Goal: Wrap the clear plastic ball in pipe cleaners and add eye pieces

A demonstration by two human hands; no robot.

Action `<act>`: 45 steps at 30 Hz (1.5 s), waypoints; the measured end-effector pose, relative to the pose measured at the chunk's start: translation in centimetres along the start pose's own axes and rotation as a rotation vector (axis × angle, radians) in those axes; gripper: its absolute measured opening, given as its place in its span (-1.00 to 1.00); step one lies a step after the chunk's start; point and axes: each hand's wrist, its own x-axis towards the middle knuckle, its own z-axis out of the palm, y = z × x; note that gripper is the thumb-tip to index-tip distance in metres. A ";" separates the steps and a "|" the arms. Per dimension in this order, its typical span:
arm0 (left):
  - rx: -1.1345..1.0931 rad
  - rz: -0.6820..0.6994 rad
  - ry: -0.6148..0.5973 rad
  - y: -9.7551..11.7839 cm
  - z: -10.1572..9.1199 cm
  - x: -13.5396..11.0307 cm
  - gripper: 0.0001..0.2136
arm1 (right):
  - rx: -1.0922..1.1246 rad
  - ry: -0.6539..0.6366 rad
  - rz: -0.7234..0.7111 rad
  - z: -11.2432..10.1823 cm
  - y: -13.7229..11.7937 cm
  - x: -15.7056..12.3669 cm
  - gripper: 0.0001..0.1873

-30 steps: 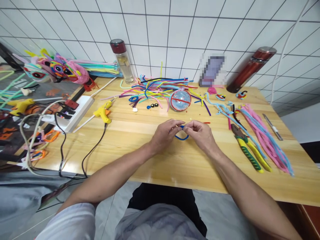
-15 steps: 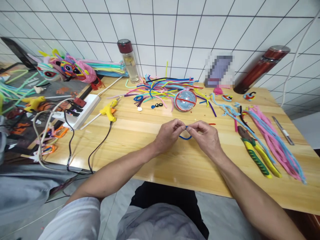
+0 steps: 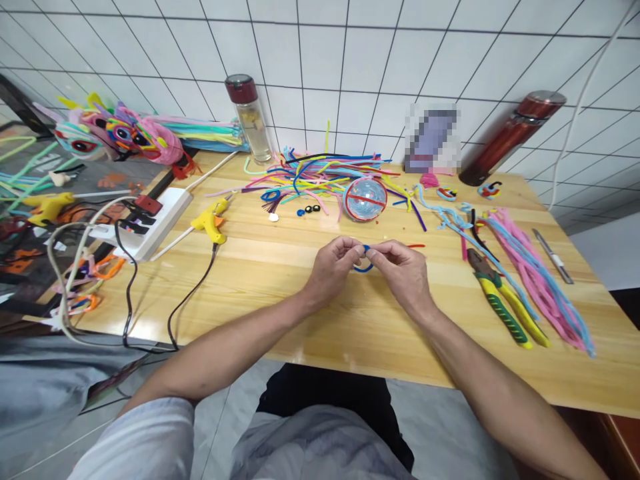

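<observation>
A blue pipe cleaner [image 3: 364, 269] is bent into a small loop between my two hands, just above the wooden table [image 3: 280, 320]. My left hand [image 3: 336, 267] pinches it at the fingertips. From the other side my right hand [image 3: 401, 267] pinches the same piece, its fingertips almost touching the left ones. Part of the loop hangs below the fingers; the rest is hidden behind them. A short red pipe cleaner piece [image 3: 417, 246] lies just beyond my right hand. Farther back sits a clear round ball with red bands [image 3: 366, 199].
Loose pipe cleaners [image 3: 320, 170] lie heaped at the back. A yellow glue gun [image 3: 211, 221] and a white power strip [image 3: 163, 220] with trailing cords are on the left. Pliers [image 3: 505, 300], pink and blue pipe cleaners [image 3: 535, 273] and a craft knife [image 3: 553, 257] lie right.
Both hands keep their pinch on the blue pipe cleaner, and slightly more blue shows between the fingertips. The whole view has shifted, so things on the table appear farther left.
</observation>
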 end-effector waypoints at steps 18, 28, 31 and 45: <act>0.303 0.111 -0.115 1.3 -1.0 0.3 -0.82 | -0.291 -0.056 -0.236 -1.0 -0.6 0.3 -0.87; 0.201 0.083 -0.001 1.4 -0.7 0.1 -0.80 | 0.012 -0.047 0.052 -0.8 -0.6 0.3 -0.79; 0.154 0.060 -0.013 1.2 -0.5 0.0 -0.79 | 0.021 -0.045 0.062 -0.4 -0.7 0.2 -0.80; 0.033 0.091 0.062 0.5 0.5 -0.5 -0.73 | 0.133 -0.042 0.085 0.1 -0.7 -0.1 -0.80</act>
